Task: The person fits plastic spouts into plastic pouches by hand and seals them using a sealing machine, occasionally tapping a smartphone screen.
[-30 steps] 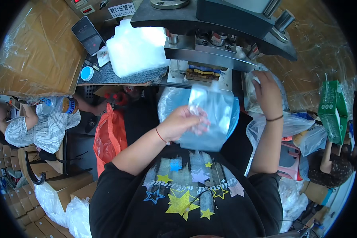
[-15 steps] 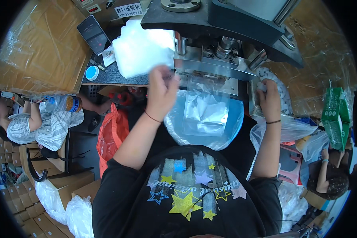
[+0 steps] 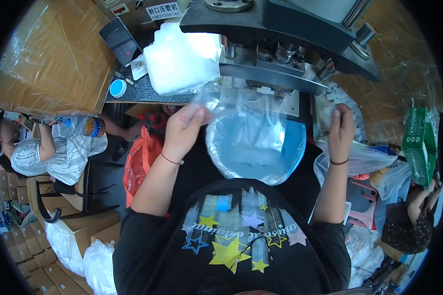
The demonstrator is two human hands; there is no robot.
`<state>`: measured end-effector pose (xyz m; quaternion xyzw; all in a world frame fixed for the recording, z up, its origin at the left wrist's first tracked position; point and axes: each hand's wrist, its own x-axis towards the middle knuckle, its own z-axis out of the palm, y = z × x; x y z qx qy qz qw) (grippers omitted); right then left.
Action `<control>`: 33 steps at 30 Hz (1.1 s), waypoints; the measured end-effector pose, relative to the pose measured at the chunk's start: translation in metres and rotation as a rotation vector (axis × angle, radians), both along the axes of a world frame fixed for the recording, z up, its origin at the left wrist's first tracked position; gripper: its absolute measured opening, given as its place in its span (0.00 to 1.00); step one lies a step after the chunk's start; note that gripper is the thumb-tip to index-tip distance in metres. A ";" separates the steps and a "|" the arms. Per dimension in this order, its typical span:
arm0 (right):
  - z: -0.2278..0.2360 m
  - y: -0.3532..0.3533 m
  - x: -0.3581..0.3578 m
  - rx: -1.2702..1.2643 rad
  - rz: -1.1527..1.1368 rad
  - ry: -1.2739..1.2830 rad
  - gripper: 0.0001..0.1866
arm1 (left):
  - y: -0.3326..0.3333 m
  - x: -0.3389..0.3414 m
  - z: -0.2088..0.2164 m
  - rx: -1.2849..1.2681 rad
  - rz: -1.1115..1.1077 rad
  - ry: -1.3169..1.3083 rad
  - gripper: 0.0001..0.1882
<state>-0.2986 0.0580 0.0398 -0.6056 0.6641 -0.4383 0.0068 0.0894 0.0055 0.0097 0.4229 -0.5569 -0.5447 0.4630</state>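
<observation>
My left hand (image 3: 183, 130) is closed in a pinch on a clear plastic pouch (image 3: 216, 101), smeared by motion, at the left front of the press (image 3: 280, 73). Clear and silvery film (image 3: 261, 115) runs from the press's lower plate down over a blue basin (image 3: 296, 147) between my knees. On that plate, under the upper jaw, lies a small white part (image 3: 268, 91). My right hand (image 3: 341, 130) is raised beside a tray of white plastic pieces (image 3: 352, 105), fingers drawn together; whatever they hold cannot be made out.
A stack of white pouches (image 3: 182, 64) lies left of the press, near a phone (image 3: 120, 42) and a small blue-lidded jar (image 3: 117, 88). A red bag (image 3: 140, 160) hangs below. Large cartons (image 3: 49, 64) flank both sides. Other people sit at far left and right.
My left hand has moved left and down, with clear film now stretched from its fingers. The silver pouch over the basin has shifted. My right hand has drawn slightly away from the white pieces.
</observation>
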 end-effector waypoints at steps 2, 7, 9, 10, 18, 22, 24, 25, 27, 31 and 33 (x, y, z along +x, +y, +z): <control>0.011 0.004 0.026 0.036 0.250 0.010 0.09 | 0.009 -0.013 0.005 -0.005 -0.096 -0.064 0.09; 0.056 0.010 0.083 0.162 0.552 -0.290 0.06 | 0.030 -0.055 0.018 -0.035 -0.291 -0.227 0.08; 0.058 0.005 0.085 0.069 0.547 -0.397 0.06 | 0.038 -0.066 0.015 0.033 -0.381 -0.187 0.10; 0.057 -0.001 0.084 0.051 0.609 -0.179 0.06 | 0.041 -0.070 0.012 0.031 -0.388 -0.187 0.10; 0.068 0.009 0.054 0.386 0.748 0.023 0.08 | 0.061 -0.092 0.006 0.615 -0.750 0.291 0.14; 0.053 -0.006 0.022 0.226 0.268 0.283 0.11 | 0.045 -0.090 -0.002 0.647 -0.662 0.262 0.12; 0.038 -0.011 -0.010 0.354 0.118 0.387 0.14 | 0.023 -0.089 0.003 0.630 -0.615 0.269 0.11; 0.031 -0.014 -0.020 0.426 0.091 0.413 0.15 | 0.010 -0.087 0.006 0.617 -0.566 0.279 0.11; 0.011 -0.019 -0.035 0.438 0.109 0.391 0.15 | -0.010 -0.086 -0.004 0.596 -0.568 0.424 0.13; -0.009 -0.021 -0.032 0.351 0.058 0.309 0.15 | -0.017 -0.085 -0.009 0.544 -0.506 0.358 0.15; -0.016 -0.020 -0.031 0.274 0.037 0.282 0.15 | -0.015 -0.079 -0.011 0.241 -0.121 -0.042 0.21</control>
